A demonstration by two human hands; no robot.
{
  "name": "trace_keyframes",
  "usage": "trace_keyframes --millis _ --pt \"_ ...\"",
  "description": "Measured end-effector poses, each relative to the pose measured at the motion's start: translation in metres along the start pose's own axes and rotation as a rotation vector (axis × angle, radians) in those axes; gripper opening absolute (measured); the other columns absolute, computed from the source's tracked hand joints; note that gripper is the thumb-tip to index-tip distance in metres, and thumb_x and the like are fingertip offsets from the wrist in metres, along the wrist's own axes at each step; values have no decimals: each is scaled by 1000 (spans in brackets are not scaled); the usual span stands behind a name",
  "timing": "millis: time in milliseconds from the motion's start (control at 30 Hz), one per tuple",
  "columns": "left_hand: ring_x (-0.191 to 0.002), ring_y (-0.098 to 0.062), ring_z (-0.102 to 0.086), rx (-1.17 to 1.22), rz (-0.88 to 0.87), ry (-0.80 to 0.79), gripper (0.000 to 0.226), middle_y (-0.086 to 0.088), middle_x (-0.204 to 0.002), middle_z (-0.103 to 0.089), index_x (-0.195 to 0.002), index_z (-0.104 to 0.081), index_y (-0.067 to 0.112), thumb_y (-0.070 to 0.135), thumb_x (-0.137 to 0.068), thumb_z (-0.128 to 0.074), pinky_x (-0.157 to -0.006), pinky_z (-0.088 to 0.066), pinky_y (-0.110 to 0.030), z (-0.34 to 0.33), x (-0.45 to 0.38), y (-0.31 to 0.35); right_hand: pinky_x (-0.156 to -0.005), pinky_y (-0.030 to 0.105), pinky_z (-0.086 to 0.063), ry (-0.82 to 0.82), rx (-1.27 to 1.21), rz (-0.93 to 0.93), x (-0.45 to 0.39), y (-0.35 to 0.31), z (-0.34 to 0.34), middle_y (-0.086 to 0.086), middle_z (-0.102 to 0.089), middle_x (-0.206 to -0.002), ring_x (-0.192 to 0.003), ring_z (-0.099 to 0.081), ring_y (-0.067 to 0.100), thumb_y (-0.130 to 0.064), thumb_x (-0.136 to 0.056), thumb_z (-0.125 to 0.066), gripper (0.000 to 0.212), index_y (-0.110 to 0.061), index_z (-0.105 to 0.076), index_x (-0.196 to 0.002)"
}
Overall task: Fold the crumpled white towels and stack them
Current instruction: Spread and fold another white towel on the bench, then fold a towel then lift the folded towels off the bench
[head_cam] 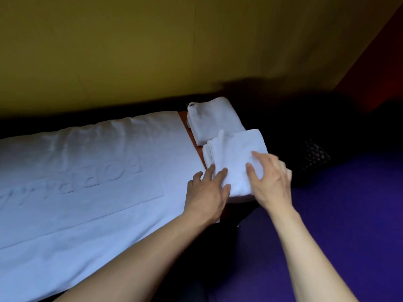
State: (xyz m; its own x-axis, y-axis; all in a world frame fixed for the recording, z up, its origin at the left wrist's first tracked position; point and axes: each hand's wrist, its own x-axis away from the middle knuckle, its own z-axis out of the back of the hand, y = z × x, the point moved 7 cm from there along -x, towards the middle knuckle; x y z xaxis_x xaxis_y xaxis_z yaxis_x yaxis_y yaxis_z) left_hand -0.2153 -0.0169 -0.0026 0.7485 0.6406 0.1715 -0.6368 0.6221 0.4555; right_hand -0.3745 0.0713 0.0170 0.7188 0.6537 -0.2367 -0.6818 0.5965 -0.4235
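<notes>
White terry is seen across the surface, where a large embossed towel is spread at nine o'clock. A folded towel is pressed flat by the left hand and right hand, fingers straight. Farther off, at twelve o'clock, a second folded towel is laid just beside it.

Soft matt terry cloth folded towels, embossed white cloth sheet, smooth orange tabletop
</notes>
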Motion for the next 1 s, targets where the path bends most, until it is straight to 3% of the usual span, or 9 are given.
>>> trace_keyframes --millis 100,233,367,433,600,667,733,867,1000 --pt "-147 -34 -26 20 -32 1 55 -1 -167 -22 -158 -22 37 51 -106 -28 -117 -25 -44 -2 5 -6 -114 42 -24 -85 89 1 11 1 -18 -1 -46 -151 -140 -37 20 -48 -98 -51 45 -31 -58 -139" --pt "-141 -31 -36 -29 -117 76 60 -3 -159 -36 -155 -33 29 52 -101 -42 -113 -32 -43 5 35 -26 -113 43 -24 -84 103 14 7 -2 -17 2 -48 -149 -138 -40 23 -43 -97 -55 42 -29 -60 -136" --pt "-119 -36 -58 -274 -274 2 78 -8 -140 -57 -135 -55 23 55 -65 -71 -94 -51 -44 -18 73 -53 -111 43 -25 -18 75 17 6 -26 -12 6 -55 -140 -131 -45 27 -31 -94 -60 36 -21 -66 -128" --pt "-114 -34 -61 -364 -268 -18 84 -8 -138 -60 -130 -58 23 46 -52 -82 -88 -55 -41 -26 81 -63 -109 43 -28 12 34 50 6 -49 -11 5 -59 -134 -127 -48 29 -27 -93 -60 34 -19 -67 -125" --pt "-93 -30 -62 -319 -282 153 44 0 -126 -64 -105 -62 23 18 -65 -77 -72 -52 -39 -13 79 -64 -95 44 -37 -21 -1 234 5 -121 -15 7 -64 -124 -114 -54 32 -23 -91 -60 30 -18 -68 -120" --pt "-79 -26 -58 -226 -235 196 26 3 -106 -67 -94 -61 22 20 -74 -77 -60 -48 -35 -5 78 -68 -92 42 -37 -84 -7 283 -1 -143 -20 6 -64 -121 -110 -55 32 -24 -92 -59 30 -19 -67 -121" --pt "-76 -26 -56 -16 -103 280 13 3 -94 -62 -97 -56 21 28 -91 -66 -59 -48 -39 9 80 -80 -91 40 -41 -192 -31 263 -10 -158 -28 6 -62 -117 -108 -56 30 -28 -94 -55 31 -22 -65 -123" --pt "-61 -25 -45 374 108 377 28 1 -63 -53 -86 -31 24 39 -102 -48 -65 -47 -44 30 99 -112 -86 35 -47 -478 -22 59 -32 -175 -51 5 -61 -124 -111 -58 27 -35 -96 -53 38 -20 -59 -130" --pt "-53 -11 -45 501 79 389 24 8 -55 -47 -86 -41 24 39 -100 -53 -65 -46 -34 45 121 -120 -84 40 -58 -647 -59 -131 -44 -183 -91 12 -69 -104 -91 -68 30 -45 -95 -53 45 -8 -61 -119"
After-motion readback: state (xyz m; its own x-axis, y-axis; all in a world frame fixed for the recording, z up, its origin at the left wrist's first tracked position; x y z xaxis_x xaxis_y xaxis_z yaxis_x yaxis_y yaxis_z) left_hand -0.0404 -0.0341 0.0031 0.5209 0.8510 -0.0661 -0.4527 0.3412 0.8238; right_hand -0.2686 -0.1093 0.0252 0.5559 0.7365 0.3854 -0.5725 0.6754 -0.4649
